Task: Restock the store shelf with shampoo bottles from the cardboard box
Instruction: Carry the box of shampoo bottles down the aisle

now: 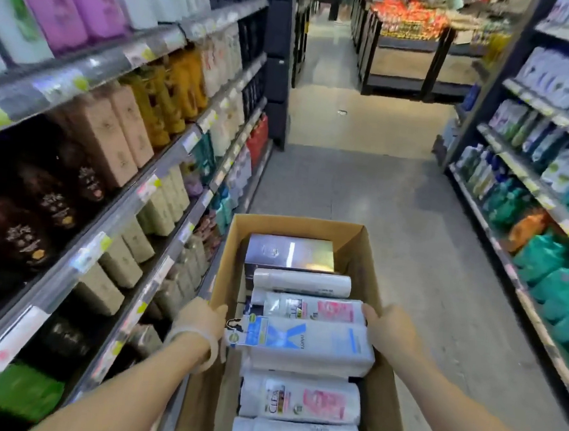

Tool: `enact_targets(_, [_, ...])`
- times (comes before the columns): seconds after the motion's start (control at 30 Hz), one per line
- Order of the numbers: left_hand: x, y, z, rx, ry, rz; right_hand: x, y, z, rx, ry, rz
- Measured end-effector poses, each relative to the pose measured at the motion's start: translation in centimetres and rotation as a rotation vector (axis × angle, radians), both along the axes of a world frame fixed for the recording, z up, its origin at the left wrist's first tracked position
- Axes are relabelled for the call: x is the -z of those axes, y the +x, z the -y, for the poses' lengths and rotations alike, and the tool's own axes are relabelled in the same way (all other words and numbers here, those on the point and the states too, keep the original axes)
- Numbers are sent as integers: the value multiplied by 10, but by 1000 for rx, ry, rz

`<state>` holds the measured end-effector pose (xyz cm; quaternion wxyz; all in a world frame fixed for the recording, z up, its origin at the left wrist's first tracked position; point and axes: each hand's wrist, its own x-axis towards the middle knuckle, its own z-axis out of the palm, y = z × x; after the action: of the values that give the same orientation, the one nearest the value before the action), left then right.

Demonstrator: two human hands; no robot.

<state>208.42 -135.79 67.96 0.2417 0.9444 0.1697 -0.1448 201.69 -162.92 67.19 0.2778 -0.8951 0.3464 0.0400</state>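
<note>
1. While you stand in the aisle, the store shelf [116, 152] runs along the outer side of your left hand [200, 321], its tiers packed with boxed and bottled goods; a second shelf [533, 189] of green and white refill packs lines the aisle well beyond your right hand [388, 331].
2. Between your two hands sits the cardboard box [359, 252], open at the top, reaching forward past your fingers and back toward you.
3. Inside it, white shampoo bottles lie on their sides in a row, with a silver carton [290, 252] at the far end ahead of your hands.
4. Your hands hold a blue-and-white shampoo pack [302, 346] by its two ends, left fingers curled at the cap end, right fingers curled at the base.
5. A pale bracelet [193, 339] circles your left wrist.
</note>
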Motion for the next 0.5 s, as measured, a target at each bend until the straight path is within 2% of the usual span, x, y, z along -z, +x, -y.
enact_targets(0.27, [35,221,39,-42,-7,-16,27,232,35,-28,19,-33])
enact_targets(0.5, [115,435,67,28,66,-95,117,426,53,56,99,-61])
